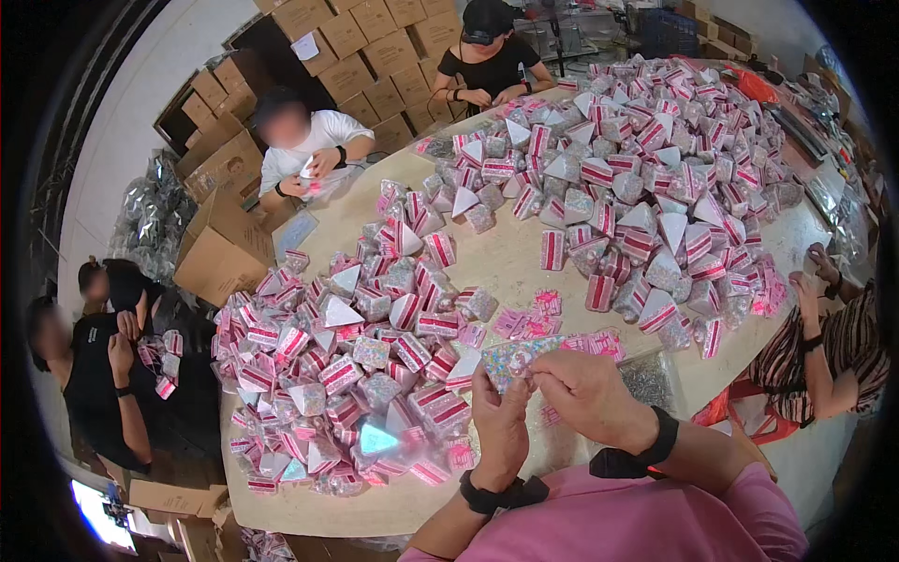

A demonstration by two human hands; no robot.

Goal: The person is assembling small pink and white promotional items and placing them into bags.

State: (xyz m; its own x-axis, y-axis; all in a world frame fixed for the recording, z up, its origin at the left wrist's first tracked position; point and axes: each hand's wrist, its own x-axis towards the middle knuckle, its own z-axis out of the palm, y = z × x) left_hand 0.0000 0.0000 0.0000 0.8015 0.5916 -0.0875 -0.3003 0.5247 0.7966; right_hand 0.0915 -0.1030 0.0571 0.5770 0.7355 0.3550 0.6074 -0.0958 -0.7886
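Left hand point(501, 421): thumb and fingers pinching the left end of a glittery multicoloured film pouch point(510, 361).
Right hand point(590, 389): fingertips pinching its right end.
Pouch: between both hands, over the beige table point(506, 272); contents hidden.
Nine o'clock from hands: film-wrapped pink-and-white wedges point(371, 352), heaped.
One o'clock: second heap point(655, 192), alike.
Ten o'clock: brown cardboard box point(225, 258); contents unclear.

The right end of the shiny packet point(510, 359) is covered by the right hand point(596, 391), and its lower left corner by the left hand point(499, 426). Print on the pink cards point(524, 324) is too small to be read. In the heap point(371, 352), lower packets are hidden. The pink shirt point(609, 515) is cut by the lower edge, the striped shirt point(854, 361) by the rim.
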